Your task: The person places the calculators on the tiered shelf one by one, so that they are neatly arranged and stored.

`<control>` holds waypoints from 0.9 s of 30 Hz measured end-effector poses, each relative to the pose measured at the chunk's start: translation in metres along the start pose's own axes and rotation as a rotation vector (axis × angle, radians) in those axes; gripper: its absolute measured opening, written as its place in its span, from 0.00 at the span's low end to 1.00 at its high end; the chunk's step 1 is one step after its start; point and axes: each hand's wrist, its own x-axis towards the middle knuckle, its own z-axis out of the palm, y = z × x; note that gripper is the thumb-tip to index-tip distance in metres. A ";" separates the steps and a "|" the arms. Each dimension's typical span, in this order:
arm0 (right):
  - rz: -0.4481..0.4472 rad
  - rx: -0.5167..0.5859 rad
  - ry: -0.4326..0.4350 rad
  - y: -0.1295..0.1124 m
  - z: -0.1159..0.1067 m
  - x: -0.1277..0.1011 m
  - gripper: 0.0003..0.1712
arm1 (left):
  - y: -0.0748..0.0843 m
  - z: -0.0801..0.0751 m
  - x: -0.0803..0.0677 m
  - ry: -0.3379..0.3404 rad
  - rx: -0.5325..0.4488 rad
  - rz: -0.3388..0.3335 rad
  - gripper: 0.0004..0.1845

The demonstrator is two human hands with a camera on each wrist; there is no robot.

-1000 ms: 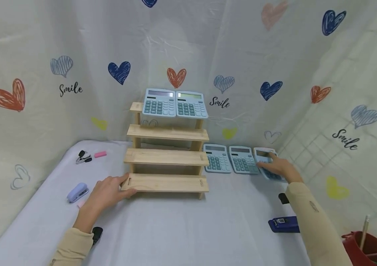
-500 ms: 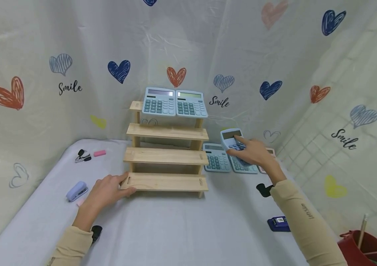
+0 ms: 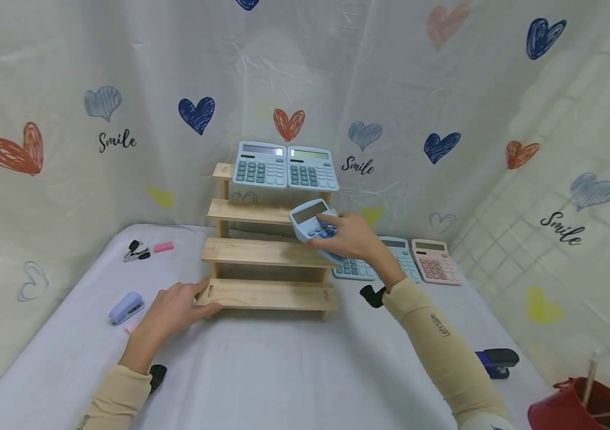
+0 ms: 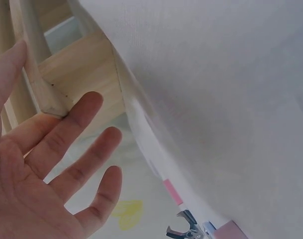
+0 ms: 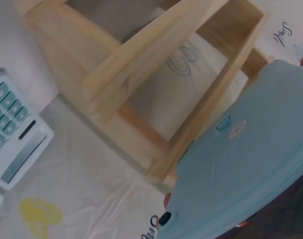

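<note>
- Carrying a light-blue plastic calculator with teal keys (image 3: 307, 218), your right hand (image 3: 355, 239) is now in front of the right end of the four-tiered pale wooden rack (image 3: 264, 294); half a second ago it was over the calculators on the table.
- Pinching clamps this calculator between thumb and fingers; it is tilted, near the second tier from the top, though contact with the rack cannot be told.
- Keeping its place, your left hand (image 3: 172, 310) holds the lowest tier's left end between thumb and index finger, the other fingers spread apart.
- Showing fully now is a pale-pink calculator (image 3: 436, 263), covered in part before.
- Remaining partly hidden by your right hand and forearm are two light-blue table calculators (image 3: 404, 257) (image 3: 353, 269).
- Filling the right wrist view's lower right, the carried calculator's underside hides most fingers.
- Running off the frame is a red container (image 3: 557, 412).
</note>
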 end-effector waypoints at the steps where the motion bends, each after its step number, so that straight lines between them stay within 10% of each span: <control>1: 0.004 -0.018 0.002 -0.004 0.003 0.004 0.48 | 0.000 0.000 0.000 -0.003 -0.003 -0.001 0.36; 20: 0.220 -0.022 0.073 -0.077 0.032 0.068 0.54 | 0.003 -0.003 0.001 0.003 -0.011 -0.001 0.38; 27: 0.152 0.020 0.006 -0.095 0.035 0.073 0.58 | 0.000 0.000 0.001 -0.020 -0.008 -0.011 0.40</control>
